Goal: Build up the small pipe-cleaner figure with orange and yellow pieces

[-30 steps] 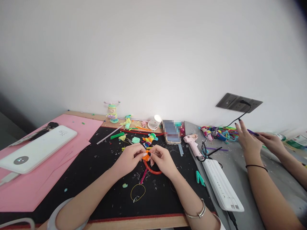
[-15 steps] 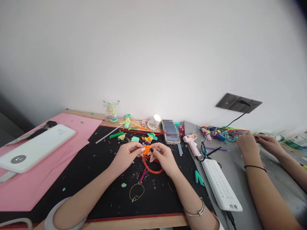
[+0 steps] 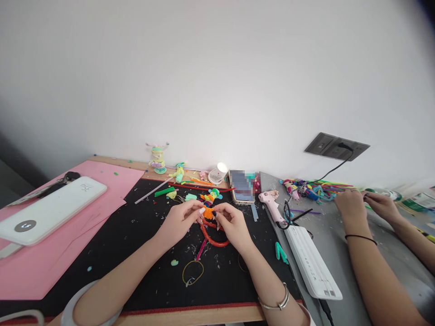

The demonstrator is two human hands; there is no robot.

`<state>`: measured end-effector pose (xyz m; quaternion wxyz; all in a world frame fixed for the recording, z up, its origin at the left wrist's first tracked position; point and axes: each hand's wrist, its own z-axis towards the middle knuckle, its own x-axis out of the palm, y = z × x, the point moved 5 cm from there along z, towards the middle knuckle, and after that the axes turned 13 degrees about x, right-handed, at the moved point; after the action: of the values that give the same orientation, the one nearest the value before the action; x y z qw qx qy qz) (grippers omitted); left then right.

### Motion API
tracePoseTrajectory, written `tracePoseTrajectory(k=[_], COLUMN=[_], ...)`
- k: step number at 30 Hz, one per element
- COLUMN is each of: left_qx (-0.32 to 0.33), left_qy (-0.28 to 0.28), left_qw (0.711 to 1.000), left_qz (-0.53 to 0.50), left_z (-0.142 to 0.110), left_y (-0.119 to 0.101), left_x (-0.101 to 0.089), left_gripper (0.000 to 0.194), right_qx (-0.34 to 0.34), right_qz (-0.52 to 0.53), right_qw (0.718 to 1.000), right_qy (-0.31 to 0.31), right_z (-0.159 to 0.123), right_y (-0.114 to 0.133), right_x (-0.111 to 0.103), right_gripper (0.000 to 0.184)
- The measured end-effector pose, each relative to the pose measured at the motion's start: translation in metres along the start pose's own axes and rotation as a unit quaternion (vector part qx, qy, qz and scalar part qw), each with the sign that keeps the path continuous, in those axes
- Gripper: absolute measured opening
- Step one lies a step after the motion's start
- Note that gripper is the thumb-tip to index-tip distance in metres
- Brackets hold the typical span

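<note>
An orange fuzzy piece [image 3: 208, 213], seemingly bent pipe cleaner, is pinched between my two hands above the black mat [image 3: 142, 262]. My left hand [image 3: 181, 219] grips its left side, thumb and forefinger closed. On the other side, my right hand [image 3: 233, 222] pinches the right edge. Just behind stands a small colourful fuzzy doll [image 3: 211, 196]. Below my hands lies a red-handled tool [image 3: 217, 243], probably scissors, its upper part covered by my fingers. A magenta pipe cleaner [image 3: 201, 249] and a yellowish rubber band [image 3: 193, 273] lie nearer to me.
A phone [image 3: 242, 186], a paper cup [image 3: 218, 173] and a pink glue gun [image 3: 271, 203] stand behind. White power banks [image 3: 54, 210] lie left and right. Another person's hands [image 3: 353, 208] work at the right beside pipe cleaners. Green pieces [image 3: 165, 191] lie at back left.
The orange piece has turned slightly in my fingers and looks flatter and wider. My hands stay in nearly the same place.
</note>
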<state>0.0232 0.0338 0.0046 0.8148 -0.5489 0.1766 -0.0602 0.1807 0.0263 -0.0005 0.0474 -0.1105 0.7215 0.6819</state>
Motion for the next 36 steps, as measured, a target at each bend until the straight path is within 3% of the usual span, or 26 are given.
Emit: tracePoseTrajectory(k=[6, 9, 14, 22, 31, 36], left_qx=[0.072, 0.105, 0.100, 0.168, 0.175, 0.155], left_qy=[0.011, -0.004, -0.040, 0.019, 0.030, 0.023], left_qw=[0.992, 0.982, 0.981, 0.968, 0.965, 0.969], left_qz=[0.107, 0.157, 0.159, 0.185, 0.195, 0.189], left_z=[0.002, 0.003, 0.002, 0.001, 0.002, 0.002], left_y=[-0.008, -0.010, -0.008, -0.012, -0.010, -0.010], left_x=[-0.004, -0.007, -0.011, -0.004, -0.003, -0.004], left_gripper=[0.024, 0.026, 0.021, 0.020, 0.021, 0.020], right_qx=[-0.097, -0.104, -0.106, -0.174, -0.158, -0.098], right_qz=[-0.082, -0.099, -0.137, -0.168, -0.179, -0.143], right_qw=[0.991, 0.989, 0.984, 0.970, 0.971, 0.984], right_qy=[-0.039, -0.036, -0.036, -0.030, -0.034, -0.035], right_z=[-0.004, -0.005, -0.006, -0.010, -0.009, -0.005], right_y=[0.010, 0.011, 0.012, 0.022, 0.019, 0.011], right_x=[-0.005, -0.005, -0.003, 0.000, 0.000, -0.002], right_gripper=[0.015, 0.016, 0.018, 0.021, 0.019, 0.016])
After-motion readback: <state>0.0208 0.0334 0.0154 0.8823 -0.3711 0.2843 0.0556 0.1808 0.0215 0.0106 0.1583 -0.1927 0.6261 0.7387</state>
